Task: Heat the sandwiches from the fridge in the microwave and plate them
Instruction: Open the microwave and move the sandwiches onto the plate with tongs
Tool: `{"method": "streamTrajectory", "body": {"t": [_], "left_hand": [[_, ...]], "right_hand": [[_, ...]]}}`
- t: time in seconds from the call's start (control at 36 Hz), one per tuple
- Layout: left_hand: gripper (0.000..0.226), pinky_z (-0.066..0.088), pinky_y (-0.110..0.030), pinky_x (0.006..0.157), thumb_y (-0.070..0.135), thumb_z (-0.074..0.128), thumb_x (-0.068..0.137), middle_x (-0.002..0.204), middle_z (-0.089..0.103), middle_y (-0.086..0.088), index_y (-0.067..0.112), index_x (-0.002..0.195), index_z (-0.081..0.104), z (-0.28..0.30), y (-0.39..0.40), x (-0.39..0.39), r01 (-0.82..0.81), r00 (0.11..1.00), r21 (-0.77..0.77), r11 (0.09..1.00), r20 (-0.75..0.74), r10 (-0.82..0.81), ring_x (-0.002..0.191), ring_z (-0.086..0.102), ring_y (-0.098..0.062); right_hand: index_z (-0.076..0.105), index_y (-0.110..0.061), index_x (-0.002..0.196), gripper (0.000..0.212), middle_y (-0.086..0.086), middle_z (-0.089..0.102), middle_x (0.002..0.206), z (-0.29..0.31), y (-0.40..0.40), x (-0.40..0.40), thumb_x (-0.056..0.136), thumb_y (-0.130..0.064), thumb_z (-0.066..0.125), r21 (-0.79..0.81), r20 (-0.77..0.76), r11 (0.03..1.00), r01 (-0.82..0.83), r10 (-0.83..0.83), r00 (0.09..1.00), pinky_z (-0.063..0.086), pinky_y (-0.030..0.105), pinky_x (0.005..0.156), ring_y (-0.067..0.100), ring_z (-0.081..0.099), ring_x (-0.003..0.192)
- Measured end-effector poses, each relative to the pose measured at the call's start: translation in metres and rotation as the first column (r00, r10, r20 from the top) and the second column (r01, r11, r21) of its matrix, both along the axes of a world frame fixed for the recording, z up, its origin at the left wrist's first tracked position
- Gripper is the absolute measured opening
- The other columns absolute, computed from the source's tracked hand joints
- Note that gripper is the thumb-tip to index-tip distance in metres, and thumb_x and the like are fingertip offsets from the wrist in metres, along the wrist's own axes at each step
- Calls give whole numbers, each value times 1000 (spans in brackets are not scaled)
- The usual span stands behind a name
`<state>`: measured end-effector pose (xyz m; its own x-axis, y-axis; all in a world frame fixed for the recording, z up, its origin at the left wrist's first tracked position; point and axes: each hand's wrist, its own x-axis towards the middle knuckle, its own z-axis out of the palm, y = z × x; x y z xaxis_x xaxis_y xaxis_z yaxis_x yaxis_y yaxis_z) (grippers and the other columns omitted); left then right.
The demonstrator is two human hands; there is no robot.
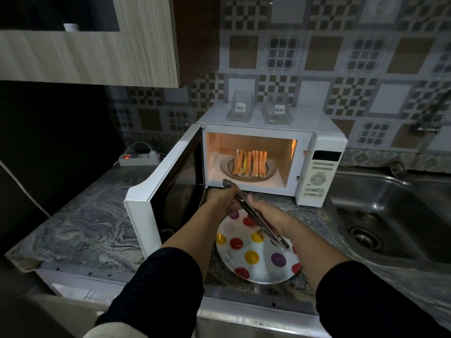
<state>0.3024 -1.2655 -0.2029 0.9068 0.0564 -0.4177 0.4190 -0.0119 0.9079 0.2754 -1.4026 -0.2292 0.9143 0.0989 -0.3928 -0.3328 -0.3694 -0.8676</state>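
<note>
The white microwave (pixel 319 172) stands on the counter, lit inside, with its door (pixel 175 181) swung open to the left. Several sandwich halves (pixel 250 162) stand upright side by side on a dish on the turntable. In front of the opening both hands hold metal tongs (pixel 258 219). My left hand (pixel 220 198) grips them near the tips, which point at the cavity. My right hand (pixel 267 215) holds the middle of the arms. A white plate with coloured dots (pixel 258 267) lies bare on the counter under my hands.
Two clear plastic sandwich boxes (pixel 240 109) (pixel 278 113) sit on top of the microwave. A steel sink (pixel 390 203) lies to the right, with a tap (pixel 429 118) above it. A power strip (pixel 139 158) sits at the back left. A wall cabinet (pixel 97 52) hangs overhead.
</note>
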Motion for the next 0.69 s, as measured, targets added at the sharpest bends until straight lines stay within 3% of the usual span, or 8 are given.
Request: {"method": "streamTrajectory", "body": {"t": [0.06, 0.11, 0.28, 0.39, 0.5, 0.61, 0.64, 0.69], "left_hand": [[17, 37, -11, 26, 12, 63, 91, 60, 59, -10, -2, 82, 58, 2, -1, -2, 16, 1000, 14, 1000, 14, -17, 28, 55, -5], [25, 35, -11, 25, 16, 65, 90, 39, 57, -5, 3, 70, 55, 2, 0, -2, -1, 1000, 5, 1000, 2, 1, 20, 48, -5], [24, 43, -22, 55, 21, 66, 88, 72, 60, -5, 8, 71, 56, -2, 8, 12, -59, 998, -54, 997, -3, 59, 56, 53, -12], [21, 34, -17, 42, 21, 61, 92, 55, 58, -4, 5, 78, 57, -3, 13, 19, -80, 997, -105, 991, -14, 79, 46, 50, -9], [36, 36, -13, 33, 21, 62, 92, 110, 70, -16, 0, 121, 61, -3, 6, 20, -85, 996, -144, 986, -14, 84, 72, 71, -19], [13, 40, -14, 37, 26, 60, 93, 48, 59, 5, 14, 88, 60, -8, -3, 20, 17, 999, -216, 976, -26, -23, 34, 57, -2], [13, 46, -16, 43, 28, 59, 94, 46, 58, 5, 16, 89, 60, -11, -5, 23, 39, 999, -214, 976, -24, -45, 40, 59, -5], [29, 58, -29, 74, 38, 57, 93, 75, 70, -1, 16, 112, 62, -17, -10, 29, 82, 997, -203, 976, 2, -83, 76, 67, -17]], "right_hand": [[67, -24, 102, 49, 2, 71, 97, 5, 5, -2, 94, -61, 38, 52, -12, 998, 35, -34, 999, 53, 34, 81, 21, 65, 91], [69, -15, 89, 45, 2, 72, 79, 9, 6, -5, 100, -46, 38, 104, -39, 994, 40, -36, 999, 52, 32, 69, 21, 67, 77], [63, -12, 88, 32, 7, 65, 76, 9, -5, -9, 102, -33, 43, 95, -106, 995, 8, 2, 994, 49, 30, 56, 13, 64, 51], [55, -8, 84, 33, 5, 51, 72, 7, -17, -13, 103, -30, 39, 256, -242, 967, -20, 84, 967, 50, 23, 47, 14, 57, 49], [54, -8, 87, 25, 6, 51, 73, 7, -28, -11, 101, -27, 44, 312, -254, 950, -30, 114, 961, 52, 22, 46, 11, 57, 43], [52, -11, 90, 27, 1, 45, 63, 7, -28, -4, 101, -33, 42, 275, -212, 961, -26, 87, 973, 34, 15, 34, 6, 41, 33], [51, -12, 89, 28, 0, 42, 62, 6, -28, -1, 101, -34, 41, 261, -201, 965, -16, 70, 977, 28, 13, 33, 5, 36, 31], [51, -13, 87, 29, -1, 40, 62, 3, -29, 6, 100, -37, 43, 240, -186, 970, 28, 18, 982, 25, 13, 33, 5, 34, 30]]}}
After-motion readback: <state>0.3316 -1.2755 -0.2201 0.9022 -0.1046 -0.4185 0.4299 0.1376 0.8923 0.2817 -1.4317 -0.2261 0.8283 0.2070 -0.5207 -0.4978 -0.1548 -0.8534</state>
